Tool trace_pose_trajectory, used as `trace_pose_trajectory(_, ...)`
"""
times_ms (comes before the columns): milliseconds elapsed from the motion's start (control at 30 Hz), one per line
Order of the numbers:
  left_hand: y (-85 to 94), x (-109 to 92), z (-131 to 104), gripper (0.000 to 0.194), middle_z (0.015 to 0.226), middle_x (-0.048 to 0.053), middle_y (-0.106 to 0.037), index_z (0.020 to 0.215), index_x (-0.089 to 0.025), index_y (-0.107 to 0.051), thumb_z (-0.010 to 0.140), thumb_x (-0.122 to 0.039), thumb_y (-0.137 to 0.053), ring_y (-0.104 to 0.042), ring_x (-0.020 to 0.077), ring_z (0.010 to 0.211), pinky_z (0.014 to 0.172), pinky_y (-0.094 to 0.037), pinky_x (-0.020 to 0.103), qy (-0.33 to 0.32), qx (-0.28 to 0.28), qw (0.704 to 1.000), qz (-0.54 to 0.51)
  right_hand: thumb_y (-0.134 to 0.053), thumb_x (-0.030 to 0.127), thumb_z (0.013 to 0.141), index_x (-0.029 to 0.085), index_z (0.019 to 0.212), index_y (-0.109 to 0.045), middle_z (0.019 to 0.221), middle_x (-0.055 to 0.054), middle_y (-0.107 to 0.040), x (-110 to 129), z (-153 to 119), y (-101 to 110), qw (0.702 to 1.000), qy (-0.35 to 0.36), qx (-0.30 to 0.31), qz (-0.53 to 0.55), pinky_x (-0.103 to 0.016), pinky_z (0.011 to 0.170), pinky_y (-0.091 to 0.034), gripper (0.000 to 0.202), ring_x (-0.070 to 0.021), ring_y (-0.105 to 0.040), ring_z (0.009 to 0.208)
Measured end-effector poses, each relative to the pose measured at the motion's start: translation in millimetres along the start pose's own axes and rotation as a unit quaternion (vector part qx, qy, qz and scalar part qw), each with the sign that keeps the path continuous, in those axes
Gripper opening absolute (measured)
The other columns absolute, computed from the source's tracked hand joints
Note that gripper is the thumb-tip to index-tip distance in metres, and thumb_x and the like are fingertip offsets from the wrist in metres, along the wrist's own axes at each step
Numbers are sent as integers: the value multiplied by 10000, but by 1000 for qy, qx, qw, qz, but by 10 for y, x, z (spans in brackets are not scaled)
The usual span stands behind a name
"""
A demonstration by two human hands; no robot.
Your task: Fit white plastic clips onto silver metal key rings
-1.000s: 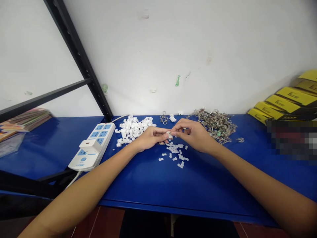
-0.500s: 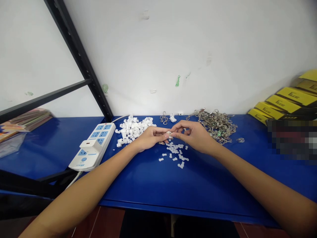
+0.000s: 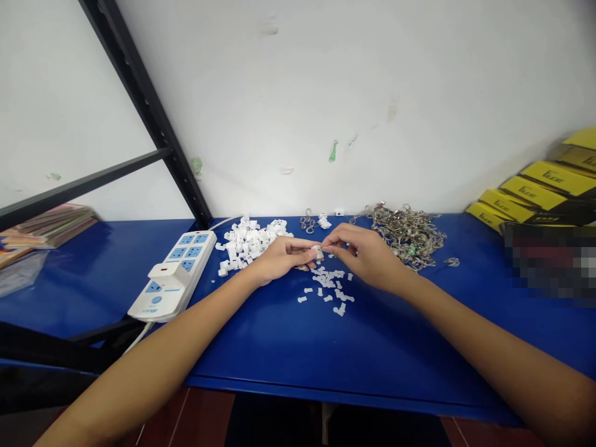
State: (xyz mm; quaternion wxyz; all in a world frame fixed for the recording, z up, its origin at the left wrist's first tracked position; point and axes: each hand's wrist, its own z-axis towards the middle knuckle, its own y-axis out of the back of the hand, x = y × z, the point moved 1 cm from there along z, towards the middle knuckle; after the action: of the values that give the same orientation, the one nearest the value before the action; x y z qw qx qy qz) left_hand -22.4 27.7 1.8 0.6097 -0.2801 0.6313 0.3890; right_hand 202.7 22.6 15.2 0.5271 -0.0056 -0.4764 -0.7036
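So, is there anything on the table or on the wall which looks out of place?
A few small things. A bit of metal lies apart, right of the metal heap. A green speck stands out among that silvery heap. The wall also has green marks, odd on its pale surface.

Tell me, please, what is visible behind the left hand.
Behind the left hand lie a heap of white pieces and, farther to the right, some metal rings. Whatever the hand itself covers cannot be seen.
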Motion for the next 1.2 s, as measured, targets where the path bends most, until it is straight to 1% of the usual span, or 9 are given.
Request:
trace_pose_trajectory(133, -7, -5, -4, 403, 1101, 127, -789, 1263, -222, -769, 911, -418, -751, -713, 190, 885, 815, -549, 319, -4, -2, 1000, -3, -573, 281, 1014, 241, 944, -692, 905, -53, -671, 15, -15, -36, 1000, 13, -14, 5, -323, 665, -464, 144, -182, -596, 795)
trace_pose_trajectory(233, -19, -8, -7, 384, 1015, 116, -796, 1248, -226, -777, 906, -399, -757, -708, 191, 865, 809, -543, 323, -1, -17, 1000, -9, -558, 260, 1021, 236, 946, -671, 888, -42, -641, 23, -31, -74, 1000, 24, -20, 1, -325, 672, -458, 138, -169, -571, 759)
trace_pose_trajectory(367, -33, -4, -12, 380, 942, 105, -792, 1231, -234, -784, 898, -415, -766, -701, 190, 851, 815, -538, 332, 1, -21, 1000, -9, -537, 256, 1031, 241, 951, -656, 900, -47, -636, 38, -50, -98, 999, 27, -35, 2, -329, 671, -461, 145, -178, -574, 779)
trace_pose_trajectory(467, -46, 2, -19, 412, 945, 108, -791, 1231, -224, -784, 887, -450, -776, -699, 185, 849, 820, -536, 329, 2, -16, 1000, -19, -533, 253, 1033, 245, 946, -653, 905, -50, -640, 65, -56, -94, 998, 32, -49, -1, -333, 670, -462, 148, -182, -579, 783)
trace_pose_trajectory(600, -63, 6, -32, 424, 978, 113, -791, 1219, -208, -789, 869, -447, -797, -700, 185, 876, 826, -529, 318, 4, -21, 999, -39, -531, 245, 1035, 243, 963, -661, 904, -51, -639, 92, -56, -88, 997, 41, -58, -10, -331, 660, -452, 149, -176, -570, 760)
trace_pose_trajectory(800, -68, -4, -35, 428, 1002, 123, -789, 1215, -211, -793, 862, -454, -800, -693, 192, 874, 823, -528, 329, 4, -29, 999, -40, -500, 252, 1051, 247, 978, -660, 918, -57, -646, 99, -66, -99, 996, 53, -56, -33, -338, 697, -469, 176, -186, -596, 795)
trace_pose_trajectory(933, -73, -29, -36, 445, 928, 118, -781, 1189, -187, -803, 842, -466, -817, -677, 180, 829, 807, -527, 326, 3, -39, 998, -42, -479, 253, 1056, 242, 992, -660, 951, -74, -664, 107, -78, -109, 995, 64, -52, -51, -352, 729, -487, 192, -198, -614, 829)
trace_pose_trajectory(1033, -82, -37, -49, 444, 920, 113, -778, 1187, -182, -803, 849, -470, -810, -670, 181, 832, 791, -519, 322, 4, -32, 999, -38, -469, 246, 1059, 241, 1006, -659, 973, -83, -673, 113, -81, -109, 995, 64, -55, -60, -358, 749, -498, 197, -203, -626, 846)
trace_pose_trajectory(1200, -87, -30, -65, 422, 943, 112, -779, 1201, -193, -797, 868, -452, -795, -666, 184, 849, 793, -508, 321, 6, -27, 999, -40, -476, 237, 1055, 227, 1005, -671, 958, -79, -679, 119, -80, -114, 993, 67, -59, -81, -344, 701, -489, 202, -192, -626, 803)
